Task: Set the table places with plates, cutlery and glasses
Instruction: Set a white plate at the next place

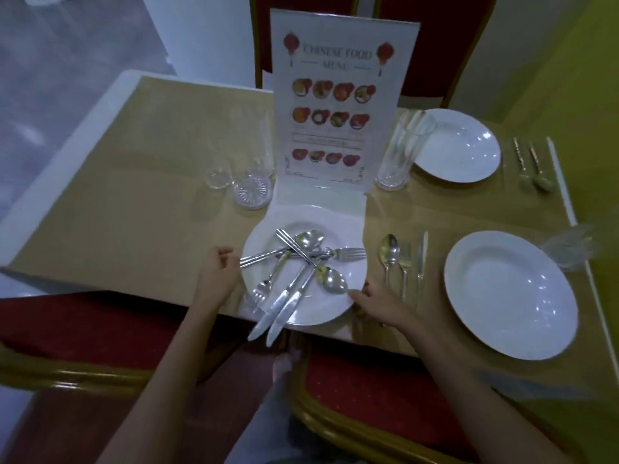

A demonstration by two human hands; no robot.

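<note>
A white plate (348,236) lies at the table's near edge, heaped with loose cutlery (301,262): spoons, forks and knives crossing each other, two knives overhanging the rim. My left hand (216,272) grips the plate's left rim. My right hand (375,301) grips its lower right rim. To the right, a spoon, fork and knife (403,259) lie side by side beside a second white plate (510,294). A third plate (457,145) sits at the far right with a tall glass (400,152) and two spoons (532,165).
A standing menu card (338,102) rises just behind the held plate. Two tall glasses (241,155) stand to its left. Another glass (569,246) is at the right table edge. Red chairs (385,390) with gold frames stand at the near and far sides.
</note>
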